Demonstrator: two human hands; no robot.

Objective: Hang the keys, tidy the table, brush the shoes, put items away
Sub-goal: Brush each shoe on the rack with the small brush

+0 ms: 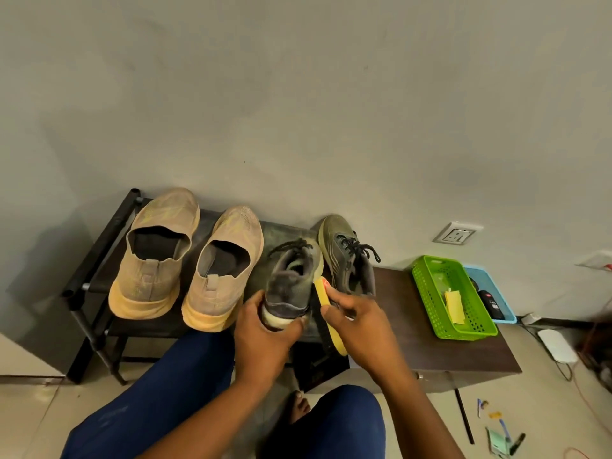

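Dim, warm, even indoor light; soft shadow on the wall (49, 154) at left; wide-angle bending at edges; slightly soft throughout

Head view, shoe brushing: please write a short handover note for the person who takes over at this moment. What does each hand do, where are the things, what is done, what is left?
Left hand grips the heel of the dark green shoe, held over the shoe rack.
Right hand holds the yellow brush against that shoe's side.
Its partner shoe and the tan pair stand on the rack.
Green basket and blue tray, with a dark key fob, sit on the brown table.
Done: cannot tell which shoes are brushed.
Left: finish brushing, hang keys, pick up small items on the floor.
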